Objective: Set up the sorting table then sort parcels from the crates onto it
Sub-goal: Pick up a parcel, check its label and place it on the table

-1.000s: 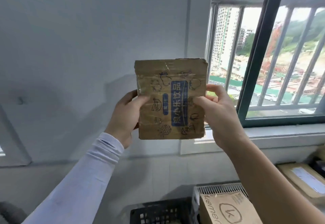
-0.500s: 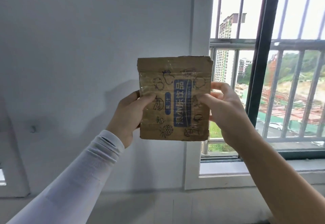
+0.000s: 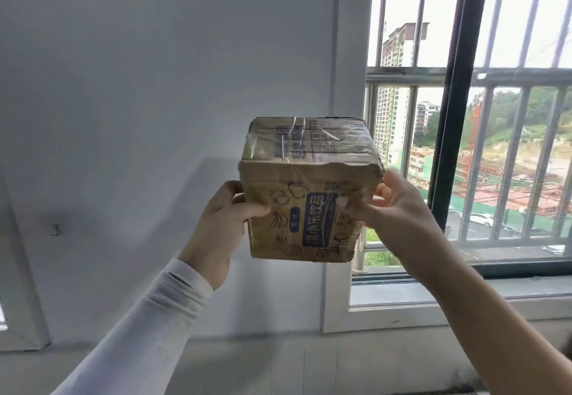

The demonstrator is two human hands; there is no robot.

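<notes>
Single head view, facing wall [image 3: 154, 85] and window [image 3: 464, 146] (close, level)

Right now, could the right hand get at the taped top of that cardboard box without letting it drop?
Probably yes. The right hand grips the cardboard box just below its taped top, nothing covers that top, and the left hand holds the other side.

A plain pale wall [image 3: 154, 85] fills the left and centre, with a small hook [image 3: 55, 230] low on it. To the right, a window [image 3: 510, 177] with a dark frame [image 3: 448, 116] and grey metal bars [image 3: 464, 72] lets in daylight. Beyond the bars stand tall apartment blocks [image 3: 399, 54], a green hillside [image 3: 526, 109] and a construction site [image 3: 495, 190]. A white sill [image 3: 433, 298] runs beneath the window.
</notes>
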